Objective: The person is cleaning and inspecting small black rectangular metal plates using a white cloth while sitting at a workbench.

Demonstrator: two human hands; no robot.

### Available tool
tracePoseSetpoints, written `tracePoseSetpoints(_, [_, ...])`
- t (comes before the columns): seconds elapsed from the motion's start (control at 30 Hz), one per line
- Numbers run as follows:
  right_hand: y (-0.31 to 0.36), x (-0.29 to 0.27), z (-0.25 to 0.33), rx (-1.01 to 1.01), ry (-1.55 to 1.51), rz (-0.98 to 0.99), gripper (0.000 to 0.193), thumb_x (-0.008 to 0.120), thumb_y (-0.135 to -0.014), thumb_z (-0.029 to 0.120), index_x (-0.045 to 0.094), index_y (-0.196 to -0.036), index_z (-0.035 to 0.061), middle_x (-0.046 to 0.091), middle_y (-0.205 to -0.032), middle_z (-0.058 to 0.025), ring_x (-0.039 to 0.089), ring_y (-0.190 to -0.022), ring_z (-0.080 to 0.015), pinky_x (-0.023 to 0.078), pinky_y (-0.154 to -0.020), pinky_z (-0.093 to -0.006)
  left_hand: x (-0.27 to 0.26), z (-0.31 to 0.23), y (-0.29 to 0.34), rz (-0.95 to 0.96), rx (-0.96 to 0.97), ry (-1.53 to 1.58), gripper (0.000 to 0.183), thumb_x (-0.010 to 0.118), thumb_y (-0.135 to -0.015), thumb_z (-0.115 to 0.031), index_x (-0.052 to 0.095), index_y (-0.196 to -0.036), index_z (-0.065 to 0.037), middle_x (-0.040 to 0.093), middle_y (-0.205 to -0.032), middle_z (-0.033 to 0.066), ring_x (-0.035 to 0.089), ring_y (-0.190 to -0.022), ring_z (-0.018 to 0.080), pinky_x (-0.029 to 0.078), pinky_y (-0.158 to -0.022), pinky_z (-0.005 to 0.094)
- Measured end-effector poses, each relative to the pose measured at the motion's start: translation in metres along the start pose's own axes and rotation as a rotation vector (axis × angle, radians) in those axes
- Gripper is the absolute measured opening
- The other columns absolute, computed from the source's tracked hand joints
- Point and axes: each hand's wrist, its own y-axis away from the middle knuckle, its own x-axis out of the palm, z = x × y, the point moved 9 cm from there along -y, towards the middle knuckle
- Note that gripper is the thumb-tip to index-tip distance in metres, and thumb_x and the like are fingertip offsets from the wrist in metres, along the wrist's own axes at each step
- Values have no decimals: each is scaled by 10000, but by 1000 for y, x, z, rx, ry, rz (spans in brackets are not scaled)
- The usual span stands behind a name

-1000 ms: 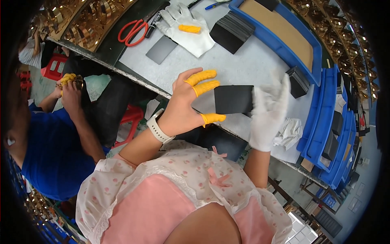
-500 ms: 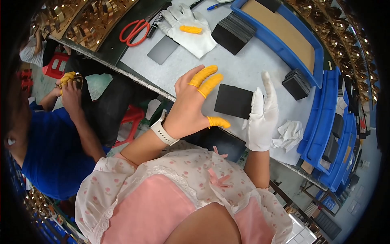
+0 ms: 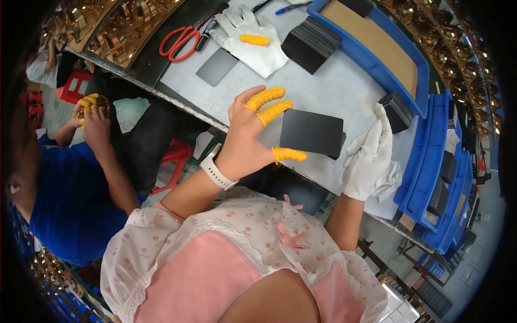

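My left hand (image 3: 245, 137) wears yellow finger covers on its thumb and two fingers. Between them it grips a thin black rectangular plate (image 3: 312, 132) by the plate's left edge. The dark edge of another plate (image 3: 340, 151) shows under its right side. To the right, my right hand (image 3: 369, 156) in a white glove has its fingers stretched out and holds nothing visible. It is just below a small stack of black plates (image 3: 397, 112). A crumpled white cloth or glove (image 3: 389, 182) lies beside its wrist.
A taller stack of black plates (image 3: 311, 45), a grey plate (image 3: 216, 67), a white glove (image 3: 253, 48) with a yellow finger cover on it and red-handled scissors (image 3: 177, 44) lie farther back. Blue trays (image 3: 423, 156) line the right. A co-worker (image 3: 81, 183) sits at left.
My left hand has closed on the black plate, which is now raised and tilted. My right hand has moved right, away from the plate, toward the small stack.
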Motion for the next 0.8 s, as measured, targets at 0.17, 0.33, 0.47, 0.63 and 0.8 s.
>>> tracePoseSetpoints(0.17, [1, 1, -4, -39, -40, 20, 428, 449, -1173, 253, 549, -1477, -32, 462, -574, 46, 360, -429, -9, 275, -386, -194, 1, 5, 2, 2, -50, 119, 883, 1006, -610, -457, 693, -1358, -108, 629, -1443, 97, 475, -1397, 387, 369, -1184, 506])
tracePoseSetpoints(0.33, [10, 6, 0, 51, -12, 137, 473, 551, -1133, 175, 462, -1539, -52, 715, -1003, -82, 509, -558, -27, 444, -534, -190, 2, 5, 2, 9, -63, 118, 883, 1005, -610, -448, 688, -1361, -108, 630, -1445, 95, 477, -1395, 382, 372, -1181, 508])
tracePoseSetpoints(0.47, [28, 40, 20, -296, 289, 193, 649, 688, -1046, 118, 386, -1598, -44, 674, -1265, -131, 593, -763, -46, 518, -717, -217, 8, -1, 2, 2, -21, 49, 871, 1004, -611, -442, 689, -1355, -116, 637, -1432, 87, 488, -1381, 378, 374, -1174, 516])
tracePoseSetpoints(0.63, [-3, 10, -9, 51, 16, 143, 682, 671, -1014, 11, 371, -1626, 13, 582, -1407, -96, 565, -884, -62, 498, -825, -240, 9, 4, 6, 19, -65, 93, 873, 1006, -611, -436, 687, -1356, -112, 646, -1414, 82, 497, -1367, 374, 379, -1173, 509])
tracePoseSetpoints(0.8, [-7, -5, 11, -47, 216, 19, 559, 550, -1065, -28, 407, -1604, 16, 608, -1399, -100, 540, -747, -59, 490, -766, -223, 11, 9, 8, 24, -89, 156, 884, 1008, -607, -434, 683, -1357, -96, 652, -1400, 82, 499, -1361, 368, 394, -1171, 486])
